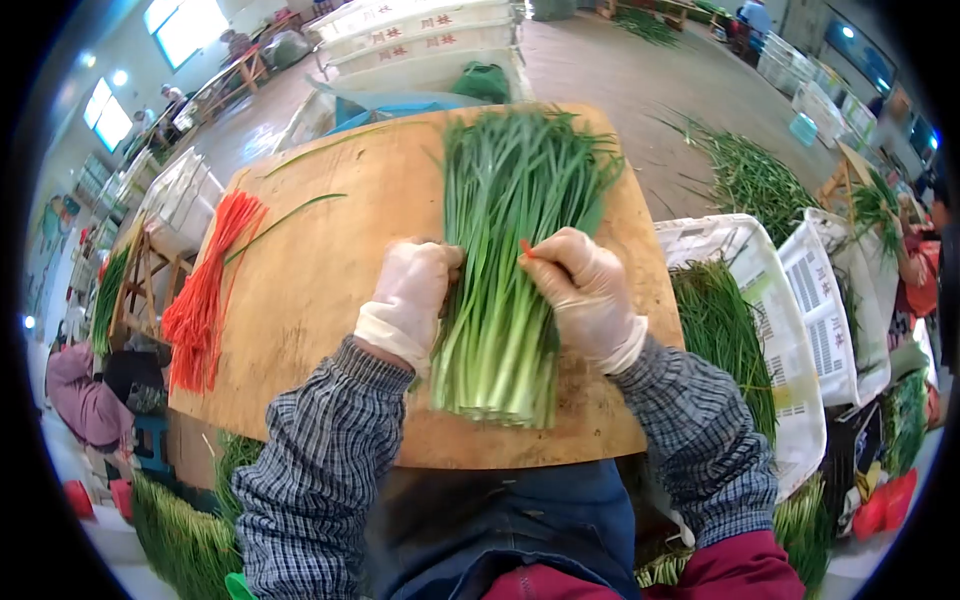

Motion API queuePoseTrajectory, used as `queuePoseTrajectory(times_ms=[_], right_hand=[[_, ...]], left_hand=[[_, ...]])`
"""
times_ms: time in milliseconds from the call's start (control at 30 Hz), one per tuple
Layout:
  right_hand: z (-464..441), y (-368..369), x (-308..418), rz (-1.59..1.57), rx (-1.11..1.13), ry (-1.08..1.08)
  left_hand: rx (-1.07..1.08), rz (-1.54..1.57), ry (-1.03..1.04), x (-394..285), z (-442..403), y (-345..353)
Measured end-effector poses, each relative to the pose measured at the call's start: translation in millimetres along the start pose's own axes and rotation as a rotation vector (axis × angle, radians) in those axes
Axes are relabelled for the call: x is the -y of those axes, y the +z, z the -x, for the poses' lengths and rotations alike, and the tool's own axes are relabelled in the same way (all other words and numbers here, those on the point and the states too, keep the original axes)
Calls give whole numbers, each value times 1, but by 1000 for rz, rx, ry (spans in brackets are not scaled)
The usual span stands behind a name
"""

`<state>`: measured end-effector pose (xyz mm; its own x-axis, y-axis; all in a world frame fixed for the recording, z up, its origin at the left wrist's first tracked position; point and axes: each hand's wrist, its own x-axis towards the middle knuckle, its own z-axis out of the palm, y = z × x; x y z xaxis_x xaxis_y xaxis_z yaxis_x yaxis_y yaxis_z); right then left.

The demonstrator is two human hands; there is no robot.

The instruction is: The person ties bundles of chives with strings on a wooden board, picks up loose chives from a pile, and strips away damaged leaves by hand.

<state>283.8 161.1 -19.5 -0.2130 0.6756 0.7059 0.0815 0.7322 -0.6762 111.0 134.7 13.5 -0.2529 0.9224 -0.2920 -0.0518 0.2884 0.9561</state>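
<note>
A thick bundle of Chinese chives lies on the wooden board, green tips away from me and pale cut ends toward me. My right hand, in a whitish glove, is closed at the bundle's right side and pinches a red tie, whose short end shows at the fingertips. On the left side my gloved left hand is a fist against the stems; what its fingers hold is hidden. A pile of loose red ties rests at the board's left edge.
White crates with more chives stand right of the board, and stacked white crates stand beyond it. A heap of chives lies on the floor at right. Another person's arm shows at the far right.
</note>
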Motion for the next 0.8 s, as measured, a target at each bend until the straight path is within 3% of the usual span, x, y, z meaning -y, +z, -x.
queuePoseTrajectory(times_ms=[33,133,167,267,433,567,800], right_hand=[[2,12,-1,70,-21,-70],[9,38,-5,193,-16,-178],[12,45,-4,212,-23,-176],[14,52,-9,165,-42,-181],[7,48,-5,54,-11,-157],[-7,55,-1,0,76,-172],[-24,63,4,99,398,120]], left_hand=[[-7,17,39,-2,3,0],[-211,-412,229,10,-8,-6],[-302,-685,362,16,-8,-6],[-461,-842,460,22,7,13],[-475,-1022,397,32,6,22],[-309,-946,426,31,15,14],[-266,-299,469,61,1,0]])
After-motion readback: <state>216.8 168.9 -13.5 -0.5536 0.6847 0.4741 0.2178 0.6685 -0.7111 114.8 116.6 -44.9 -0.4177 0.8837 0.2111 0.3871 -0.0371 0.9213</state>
